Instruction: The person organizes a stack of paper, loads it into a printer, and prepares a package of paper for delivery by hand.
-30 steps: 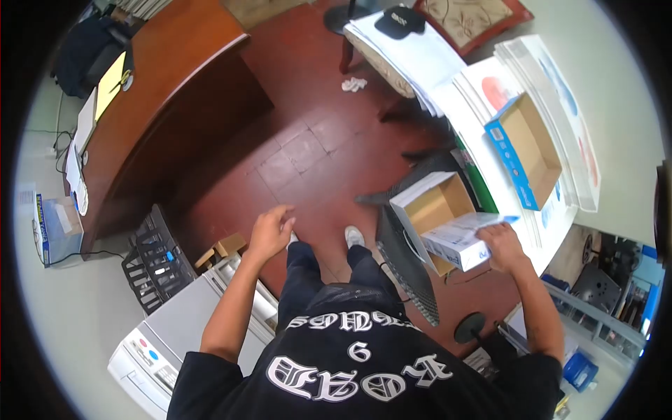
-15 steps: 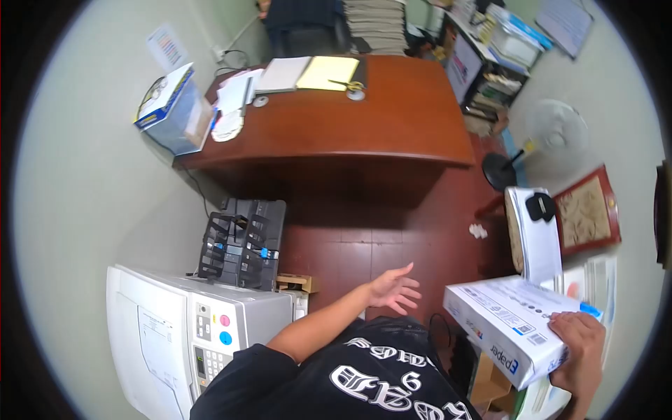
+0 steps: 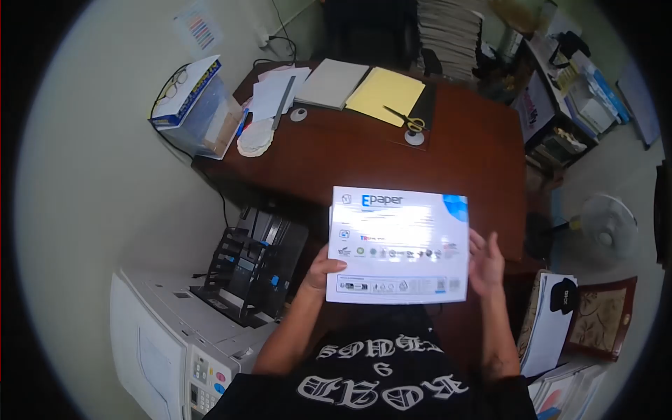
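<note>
A white ream of paper (image 3: 399,269) marked "Epaper" is held up in front of my body, its broad printed face toward me. My left hand (image 3: 323,269) grips its left edge, thumb on the face and the other fingers hidden behind. On the right side, my right hand (image 3: 486,262) is at the ream's edge with its fingers apart, part of them behind the ream. Beyond the ream lies a brown desk (image 3: 315,157) with yellow paper (image 3: 385,94), a grey pad (image 3: 331,82) and scissors (image 3: 414,124) on it.
A white and grey printing machine (image 3: 150,336) stands at the lower left, with a black tray unit (image 3: 255,266) behind it. Paper with a black cap (image 3: 563,297) rests on a chair (image 3: 602,318) at the right. A fan (image 3: 607,227) stands near the right wall.
The ream has come from the lower right to the middle, its broad face now toward me. My left hand has taken hold of its left edge; my right hand moved inward with it. The view has shifted.
</note>
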A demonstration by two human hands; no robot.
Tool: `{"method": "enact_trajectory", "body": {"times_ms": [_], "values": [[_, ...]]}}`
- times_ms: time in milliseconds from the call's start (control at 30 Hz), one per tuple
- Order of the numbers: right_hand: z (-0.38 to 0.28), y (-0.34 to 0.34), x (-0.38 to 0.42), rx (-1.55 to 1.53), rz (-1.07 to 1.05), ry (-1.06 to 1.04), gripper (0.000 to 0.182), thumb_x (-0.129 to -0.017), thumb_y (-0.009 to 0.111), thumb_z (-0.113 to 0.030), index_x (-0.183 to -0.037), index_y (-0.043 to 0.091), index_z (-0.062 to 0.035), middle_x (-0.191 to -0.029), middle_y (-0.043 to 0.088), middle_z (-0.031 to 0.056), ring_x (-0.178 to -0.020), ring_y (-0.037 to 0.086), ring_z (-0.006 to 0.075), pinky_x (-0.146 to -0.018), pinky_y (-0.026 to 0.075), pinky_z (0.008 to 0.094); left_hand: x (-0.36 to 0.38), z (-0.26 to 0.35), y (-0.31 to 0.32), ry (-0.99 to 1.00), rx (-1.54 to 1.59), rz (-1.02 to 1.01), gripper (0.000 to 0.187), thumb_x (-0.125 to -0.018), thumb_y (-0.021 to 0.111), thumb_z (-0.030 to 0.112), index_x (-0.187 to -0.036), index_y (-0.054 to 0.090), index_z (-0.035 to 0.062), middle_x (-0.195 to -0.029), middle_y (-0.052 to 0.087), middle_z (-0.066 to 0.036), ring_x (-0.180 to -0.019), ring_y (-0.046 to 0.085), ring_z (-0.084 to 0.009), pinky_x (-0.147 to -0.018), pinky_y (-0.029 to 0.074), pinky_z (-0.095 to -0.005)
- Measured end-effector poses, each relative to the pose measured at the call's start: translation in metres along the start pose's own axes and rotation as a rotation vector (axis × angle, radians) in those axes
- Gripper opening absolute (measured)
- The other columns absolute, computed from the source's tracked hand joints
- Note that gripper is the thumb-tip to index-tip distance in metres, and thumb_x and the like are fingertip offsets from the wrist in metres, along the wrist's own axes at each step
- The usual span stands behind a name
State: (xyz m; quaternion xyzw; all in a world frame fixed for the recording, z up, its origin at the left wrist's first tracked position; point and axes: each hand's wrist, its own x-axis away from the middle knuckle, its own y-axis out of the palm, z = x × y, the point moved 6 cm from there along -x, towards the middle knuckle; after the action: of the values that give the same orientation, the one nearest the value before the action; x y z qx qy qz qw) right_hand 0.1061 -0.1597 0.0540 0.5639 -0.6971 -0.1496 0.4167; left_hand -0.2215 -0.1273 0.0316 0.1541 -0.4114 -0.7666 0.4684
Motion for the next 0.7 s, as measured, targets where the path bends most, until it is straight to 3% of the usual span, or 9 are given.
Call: {"method": "enact_trajectory", "body": {"times_ms": [67, 233, 367, 433, 467, 533, 633, 667, 700], "values": [[0.035, -0.015, -0.084, 0.248, 0.047, 0.047, 0.048, -0.098, 0.053, -0.027, -0.136, 0.046, 0.0001, -0.118, 0.061, 0.0128, -0.111, 0.058, 0.0208, -0.096, 0.048, 0.0347, -0.025, 0.003, -0.026, 0.023, -0.124, 0.134, 0.078, -0.067, 0.063, 0.013, -0.137, 0.037, -0.0083, -0.128, 0.054, -0.024, -0.115, 0.057, -0.0363, -0.1, 0.047, -0.0424], [0.039, 0.042, -0.198, 0.366, -0.044, 0.133, 0.05, -0.087, 0.065, -0.005, -0.135, 0.049, 0.0031, -0.11, 0.065, 0.0152, -0.093, 0.066, 0.0207, -0.081, 0.054, 0.031, -0.082, 0.04, -0.089, -0.013, -0.153, 0.382, 0.076, -0.065, 0.063, 0.012, -0.134, 0.041, -0.0088, -0.124, 0.057, -0.024, -0.112, 0.059, -0.0362, -0.099, 0.047, -0.0416], [0.044, 0.051, -0.243, 0.491, -0.062, 0.127, 0.056, -0.083, 0.068, -0.005, -0.136, 0.05, -0.0001, -0.11, 0.066, 0.0153, -0.096, 0.066, 0.0241, -0.082, 0.054, 0.0341, -0.115, 0.079, -0.1, 0.063, -0.264, 0.447, 0.077, -0.063, 0.06, 0.006, -0.136, 0.039, -0.0058, -0.123, 0.057, -0.022, -0.113, 0.058, -0.0343, -0.099, 0.046, -0.041], [0.04, 0.032, -0.271, 0.936, -0.04, -0.183, 0.058, -0.08, 0.071, -0.01, -0.135, 0.052, -0.0022, -0.11, 0.066, 0.0154, -0.099, 0.065, 0.0284, -0.087, 0.051, 0.0372, -0.125, 0.093, -0.116, 0.054, -0.473, 0.481, 0.091, -0.058, 0.061, 0.003, -0.143, 0.031, -0.0022, -0.133, 0.048, -0.022, -0.124, 0.05, -0.032, -0.105, 0.041, -0.0389], [0.03, 0.038, -0.278, 1.156, -0.03, -0.344, 0.06, -0.079, 0.073, -0.013, -0.134, 0.053, -0.0032, -0.111, 0.066, 0.0155, -0.1, 0.064, 0.0305, -0.09, 0.05, 0.0388, -0.13, 0.107, -0.123, 0.165, -0.872, 0.555, 0.095, -0.062, 0.064, 0.008, -0.148, 0.024, -0.0015, -0.146, 0.032, -0.026, -0.136, 0.036, -0.0339, -0.111, 0.033, -0.0372], [0.0, 0.055, -0.292, 1.463, 0.083, -0.496, 0.066, -0.073, 0.076, -0.022, -0.132, 0.052, -0.004, -0.123, 0.057, 0.0193, -0.118, 0.05, 0.0376, -0.1, 0.039, 0.045, -0.135, 0.116, -0.112, 0.057, -1.501, 0.606, 0.098, -0.068, 0.07, 0.018, -0.15, 0.02, 0.0004, -0.153, 0.014, -0.029, -0.143, 0.019, -0.0404, -0.115, 0.021, -0.0468], [-0.029, 0.086, -0.339, 1.656, 0.246, -0.778, 0.072, -0.075, 0.074, -0.026, -0.136, 0.043, -0.0023, -0.139, 0.041, 0.021, -0.131, 0.034, 0.0392, -0.104, 0.031, 0.0516, -0.169, 0.096, -0.07, 0.027, -1.989, 0.356, 0.101, -0.07, 0.075, 0.03, -0.15, 0.021, 0.0024, -0.154, 0.01, -0.032, -0.143, 0.012, -0.0482, -0.113, 0.011, -0.0602], [-0.037, 0.095, -0.355, 1.696, 0.271, -0.835, 0.075, -0.077, 0.073, -0.029, -0.139, 0.039, -0.0012, -0.142, 0.037, 0.0209, -0.131, 0.032, 0.0407, -0.106, 0.027, 0.0536, -0.184, 0.086, -0.06, 0.112, -1.941, 0.277, 0.102, -0.07, 0.076, 0.038, -0.151, 0.023, 0.0064, -0.154, 0.008, -0.033, -0.143, 0.007, -0.0512, -0.108, 0.005, -0.0694], [-0.036, 0.091, -0.378, 1.766, 0.312, -0.829, 0.077, -0.078, 0.073, -0.032, -0.14, 0.038, -0.0027, -0.143, 0.036, 0.0199, -0.131, 0.031, 0.0413, -0.106, 0.026, 0.0542, -0.202, 0.075, -0.044, 0.105, -1.98, 0.225, 0.101, -0.071, 0.075, 0.042, -0.151, 0.024, 0.0082, -0.154, 0.008, -0.033, -0.142, 0.006, -0.0515, -0.108, 0.006, -0.0687]]}}
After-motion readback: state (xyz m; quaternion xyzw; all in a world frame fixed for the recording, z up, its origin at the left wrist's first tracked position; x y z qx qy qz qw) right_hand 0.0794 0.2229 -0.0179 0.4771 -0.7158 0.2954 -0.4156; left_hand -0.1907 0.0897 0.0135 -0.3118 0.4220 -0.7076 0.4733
